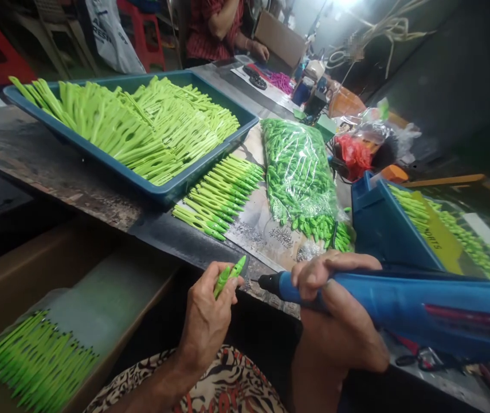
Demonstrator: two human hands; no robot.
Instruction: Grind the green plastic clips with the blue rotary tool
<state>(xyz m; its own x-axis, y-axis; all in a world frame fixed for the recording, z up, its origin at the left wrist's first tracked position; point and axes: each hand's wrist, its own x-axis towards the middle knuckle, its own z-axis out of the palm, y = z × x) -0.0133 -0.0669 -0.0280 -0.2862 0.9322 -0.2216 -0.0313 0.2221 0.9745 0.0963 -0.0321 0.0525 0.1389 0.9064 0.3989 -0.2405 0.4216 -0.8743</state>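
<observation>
My left hand (208, 318) is closed around two small green pointed plastic pieces (238, 267), their tips sticking up past the fingers. A blue electric screwdriver (403, 298) lies in my right hand (343, 321), its black nose and thin bit pointing left at the pieces, a short gap apart. Beyond my hands, a row of light-green slotted plastic pieces with darker green tips (221, 198) lies on the table. Small metal screws (281, 236) are scattered beside a clear bag of green tips (298, 166), some of them spilling out at its near end.
A blue tray (165, 192) heaped with light-green plastic pieces stands at the left. Below it, an open cardboard box (111, 344) holds tipped pieces. At right is a blue bin (393, 223) with green parts. Across the table sits a person in a red shirt (214, 28).
</observation>
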